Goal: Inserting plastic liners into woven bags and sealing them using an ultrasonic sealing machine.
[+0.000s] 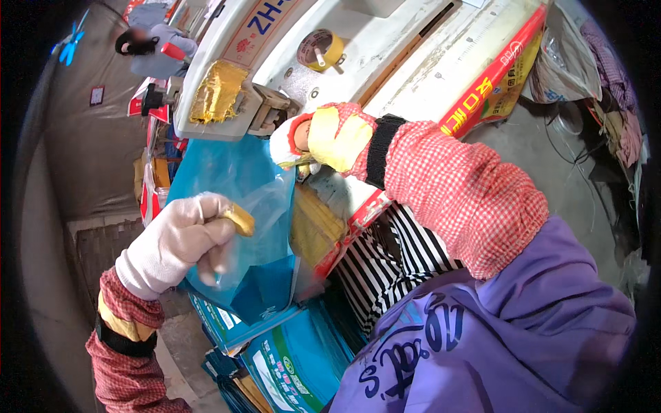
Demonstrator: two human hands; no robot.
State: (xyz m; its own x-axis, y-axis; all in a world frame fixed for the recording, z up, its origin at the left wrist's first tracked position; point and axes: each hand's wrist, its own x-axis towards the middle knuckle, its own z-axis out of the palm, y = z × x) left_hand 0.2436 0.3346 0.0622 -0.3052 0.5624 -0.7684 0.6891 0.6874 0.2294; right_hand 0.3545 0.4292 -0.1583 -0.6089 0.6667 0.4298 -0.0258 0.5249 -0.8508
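Note:
A large blue bag (227,155) stands below the machine head, with see-through plastic film (265,199) showing at its front. My left hand (182,241), in a white glove with yellow on one fingertip, is closed in a pinch on the film. My right hand (306,141), gloved and wrapped in yellow tape, is curled at the bag's upper right corner, right beneath the sewing machine's metal foot (272,110). Its fingertips are partly hidden, so what they grip cannot be made out. Red checked sleeves cover both forearms.
The white sewing machine (237,41) carries a yellow tape roll (321,49) on its bed. Blue printed bags (296,358) are stacked below, near my striped trousers (365,279). Another person (155,51) is at the far left. A white sack (564,62) stands at right.

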